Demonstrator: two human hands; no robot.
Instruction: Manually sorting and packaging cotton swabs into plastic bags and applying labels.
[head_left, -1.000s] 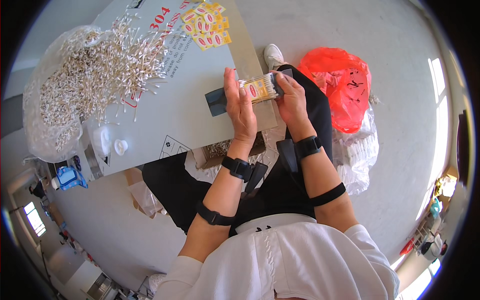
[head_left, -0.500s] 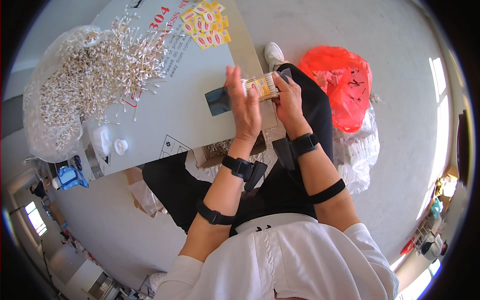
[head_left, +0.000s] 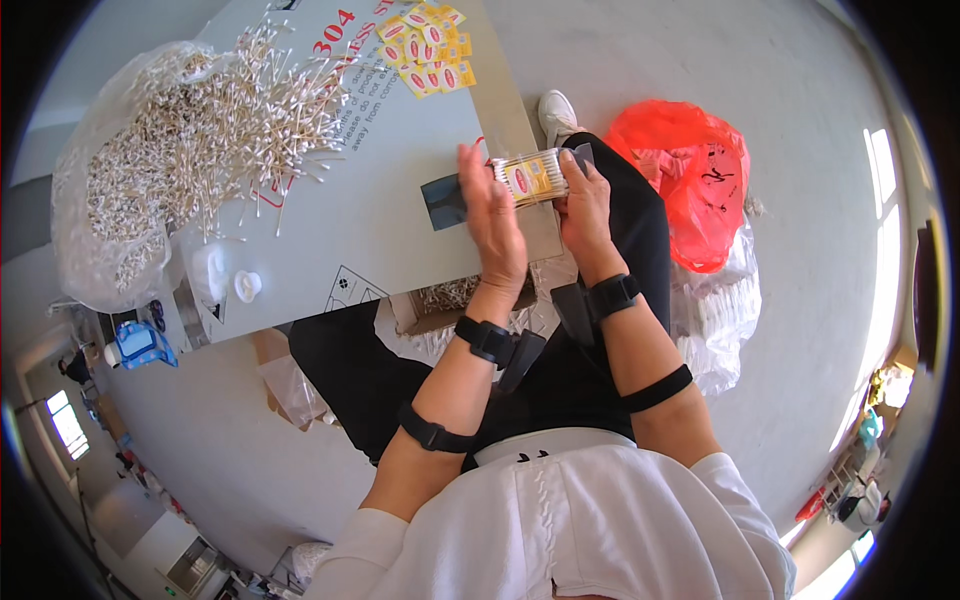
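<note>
A clear pack of cotton swabs [head_left: 530, 178] with a yellow label is held over the table's right edge. My right hand [head_left: 588, 208] grips its right end, thumb on top and fingers curled beneath. At the pack's other end, my left hand [head_left: 495, 228] stands upright with fingers stretched out, its palm side facing the swab tips; whether it touches them I cannot tell. A dark, glossy flat piece [head_left: 441, 204] lies on the table beside my left hand. Further off are several yellow label cards [head_left: 425, 50] and a large heap of loose cotton swabs [head_left: 225, 135].
A clear plastic bag [head_left: 75, 220] surrounds part of the heap. Small white containers [head_left: 247, 286] stand at the table's near left. Below the edge is a cardboard box [head_left: 408, 314] with swabs. On the floor at right lie a red plastic bag [head_left: 690, 170] and clear bags [head_left: 715, 330].
My left hand has turned more edge-on and drawn slightly off the pack, so the yellow label shows more fully. The right hand keeps its grip. The whole view has shifted a little.
</note>
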